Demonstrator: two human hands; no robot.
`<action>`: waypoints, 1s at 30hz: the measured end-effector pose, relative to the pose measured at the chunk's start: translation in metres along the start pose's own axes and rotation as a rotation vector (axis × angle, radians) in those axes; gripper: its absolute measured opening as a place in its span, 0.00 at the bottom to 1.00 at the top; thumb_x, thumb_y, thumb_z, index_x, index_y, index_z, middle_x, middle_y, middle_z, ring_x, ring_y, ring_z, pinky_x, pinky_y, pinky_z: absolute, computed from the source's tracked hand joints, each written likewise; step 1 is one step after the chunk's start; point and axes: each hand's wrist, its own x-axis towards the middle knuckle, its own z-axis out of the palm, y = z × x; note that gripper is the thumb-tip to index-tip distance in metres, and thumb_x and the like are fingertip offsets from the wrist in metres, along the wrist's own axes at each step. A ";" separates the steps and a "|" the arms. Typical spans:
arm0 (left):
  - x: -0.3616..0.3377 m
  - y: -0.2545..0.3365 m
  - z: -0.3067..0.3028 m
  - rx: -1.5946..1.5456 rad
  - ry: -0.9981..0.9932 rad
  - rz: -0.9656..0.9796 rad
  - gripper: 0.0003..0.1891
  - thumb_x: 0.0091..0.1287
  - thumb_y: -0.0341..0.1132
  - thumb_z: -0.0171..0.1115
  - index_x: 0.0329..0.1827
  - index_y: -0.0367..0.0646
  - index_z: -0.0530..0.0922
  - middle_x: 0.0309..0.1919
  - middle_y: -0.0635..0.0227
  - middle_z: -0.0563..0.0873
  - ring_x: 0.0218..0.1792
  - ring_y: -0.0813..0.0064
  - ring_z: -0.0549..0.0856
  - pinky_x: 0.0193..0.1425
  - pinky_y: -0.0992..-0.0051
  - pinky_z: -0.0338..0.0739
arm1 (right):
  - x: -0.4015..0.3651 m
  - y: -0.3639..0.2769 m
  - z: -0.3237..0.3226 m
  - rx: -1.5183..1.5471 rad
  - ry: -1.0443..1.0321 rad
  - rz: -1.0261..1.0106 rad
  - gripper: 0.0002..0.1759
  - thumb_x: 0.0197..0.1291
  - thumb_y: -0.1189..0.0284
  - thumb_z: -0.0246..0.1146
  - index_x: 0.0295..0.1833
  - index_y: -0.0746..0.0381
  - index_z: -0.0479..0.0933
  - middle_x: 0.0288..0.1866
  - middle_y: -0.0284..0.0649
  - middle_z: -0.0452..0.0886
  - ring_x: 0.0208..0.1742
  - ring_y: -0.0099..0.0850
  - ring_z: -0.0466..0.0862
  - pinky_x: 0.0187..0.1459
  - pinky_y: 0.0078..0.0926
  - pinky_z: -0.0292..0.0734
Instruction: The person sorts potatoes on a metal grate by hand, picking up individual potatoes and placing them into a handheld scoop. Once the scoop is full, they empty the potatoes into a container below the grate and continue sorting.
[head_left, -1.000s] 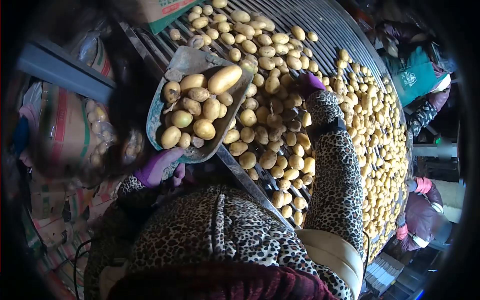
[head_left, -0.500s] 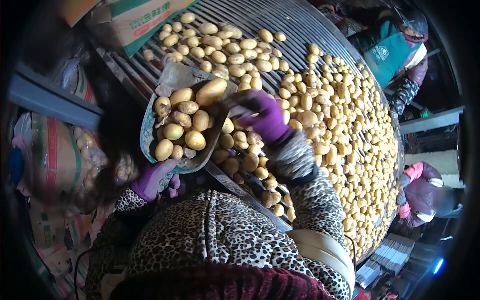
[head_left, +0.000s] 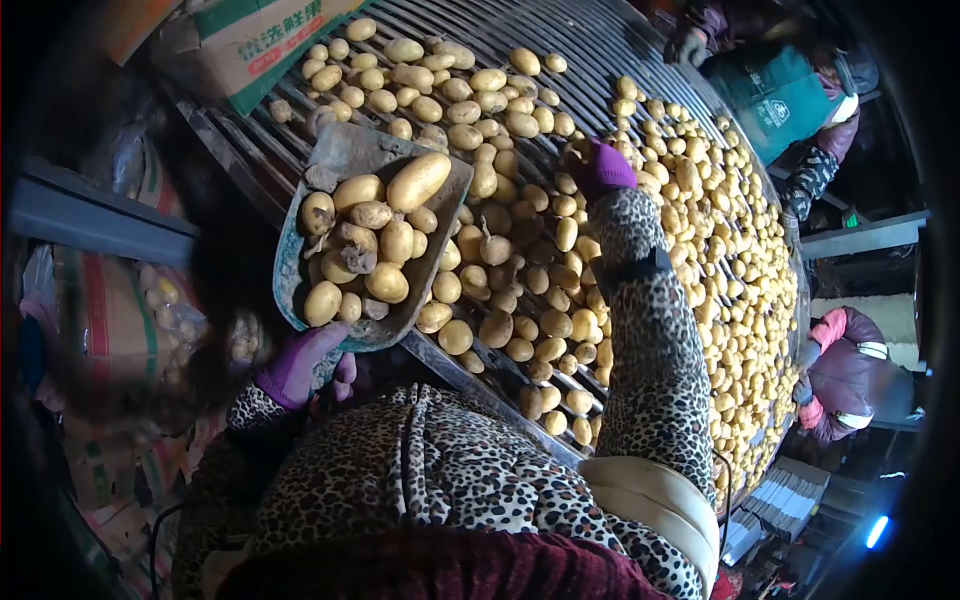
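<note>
Left hand (head_left: pixel 300 365) clasps a scoop (head_left: pixel 345 150) already heaped with potatoes (head_left: pixel 385 240); right hand (head_left: pixel 603 167), grip unclear, reaches far among many more on rollers (head_left: pixel 600 40)

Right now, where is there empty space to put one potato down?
Bare rollers show at the far end, beyond the right hand, and in a thin strip between the cardboard box and the scoop. Elsewhere potatoes lie packed; the scoop is full.

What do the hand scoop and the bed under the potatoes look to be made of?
The scoop looks like plastic, teal at the rim, dulled by grey dirt and scuffs; painted metal is possible. The bed looks like metal: parallel grey bars with a dull sheen and dark gaps between.
</note>
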 end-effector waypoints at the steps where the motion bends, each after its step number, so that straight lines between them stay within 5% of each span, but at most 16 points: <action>1: 0.000 0.000 0.001 -0.007 0.000 0.001 0.17 0.77 0.49 0.51 0.42 0.43 0.75 0.22 0.68 0.78 0.19 0.76 0.78 0.24 0.77 0.73 | 0.012 0.011 0.019 -0.085 -0.081 0.064 0.20 0.61 0.53 0.62 0.52 0.53 0.82 0.47 0.49 0.86 0.49 0.48 0.85 0.50 0.46 0.80; 6: 0.004 0.001 0.001 -0.041 -0.019 0.001 0.18 0.77 0.50 0.51 0.40 0.43 0.75 0.22 0.69 0.78 0.19 0.77 0.78 0.25 0.77 0.72 | 0.032 -0.011 0.027 -0.246 -0.243 0.099 0.22 0.59 0.53 0.64 0.53 0.55 0.82 0.47 0.48 0.86 0.49 0.45 0.86 0.50 0.44 0.80; 13: 0.005 -0.005 -0.006 -0.020 -0.051 -0.006 0.18 0.76 0.51 0.52 0.43 0.44 0.75 0.23 0.69 0.79 0.20 0.77 0.78 0.25 0.77 0.73 | -0.002 -0.035 -0.023 0.226 -0.332 0.067 0.23 0.56 0.54 0.67 0.52 0.58 0.82 0.45 0.47 0.87 0.45 0.40 0.87 0.47 0.40 0.81; 16: 0.005 -0.005 -0.004 -0.062 -0.060 0.002 0.17 0.75 0.51 0.53 0.44 0.44 0.75 0.23 0.69 0.79 0.20 0.77 0.78 0.25 0.77 0.74 | -0.004 -0.055 -0.043 0.194 -0.423 0.204 0.24 0.55 0.55 0.69 0.51 0.61 0.82 0.43 0.46 0.87 0.43 0.37 0.88 0.46 0.37 0.82; 20: -0.002 0.001 0.009 -0.059 0.015 0.021 0.20 0.76 0.52 0.50 0.34 0.44 0.74 0.21 0.69 0.76 0.19 0.77 0.77 0.29 0.74 0.76 | -0.049 -0.046 -0.017 0.890 -0.131 0.087 0.17 0.62 0.68 0.69 0.54 0.63 0.81 0.40 0.38 0.86 0.35 0.25 0.84 0.37 0.24 0.80; 21: 0.000 0.000 0.009 -0.068 0.002 0.015 0.20 0.76 0.52 0.51 0.35 0.44 0.74 0.21 0.70 0.76 0.19 0.77 0.77 0.28 0.74 0.76 | -0.073 -0.082 -0.028 0.843 -0.096 -0.018 0.16 0.64 0.70 0.68 0.56 0.62 0.81 0.40 0.35 0.86 0.35 0.22 0.82 0.36 0.20 0.79; 22: 0.003 0.000 0.008 -0.071 -0.010 0.007 0.19 0.76 0.52 0.51 0.35 0.45 0.74 0.21 0.70 0.76 0.18 0.77 0.77 0.28 0.73 0.76 | -0.089 -0.104 -0.028 0.745 -0.156 -0.155 0.22 0.59 0.62 0.72 0.56 0.59 0.80 0.42 0.41 0.88 0.38 0.32 0.88 0.40 0.29 0.83; 24: 0.009 -0.007 0.003 -0.123 -0.035 0.007 0.19 0.76 0.52 0.51 0.39 0.45 0.75 0.21 0.70 0.76 0.17 0.77 0.76 0.27 0.73 0.77 | -0.125 -0.172 -0.039 0.755 -0.210 -0.319 0.23 0.59 0.60 0.70 0.58 0.58 0.79 0.43 0.44 0.87 0.41 0.41 0.88 0.44 0.37 0.83; 26: 0.009 -0.003 0.011 -0.046 0.057 -0.043 0.19 0.76 0.52 0.50 0.41 0.45 0.76 0.21 0.70 0.76 0.17 0.77 0.76 0.27 0.72 0.77 | -0.141 -0.215 -0.044 0.621 -0.186 -0.499 0.26 0.61 0.66 0.69 0.64 0.59 0.75 0.48 0.45 0.84 0.44 0.42 0.87 0.45 0.34 0.84; 30: 0.019 -0.014 0.007 -0.137 0.000 0.027 0.21 0.76 0.54 0.50 0.53 0.46 0.75 0.20 0.70 0.77 0.16 0.77 0.75 0.28 0.71 0.78 | -0.148 -0.203 -0.041 0.618 -0.079 -0.462 0.31 0.60 0.63 0.70 0.68 0.57 0.71 0.56 0.45 0.80 0.49 0.44 0.86 0.48 0.38 0.84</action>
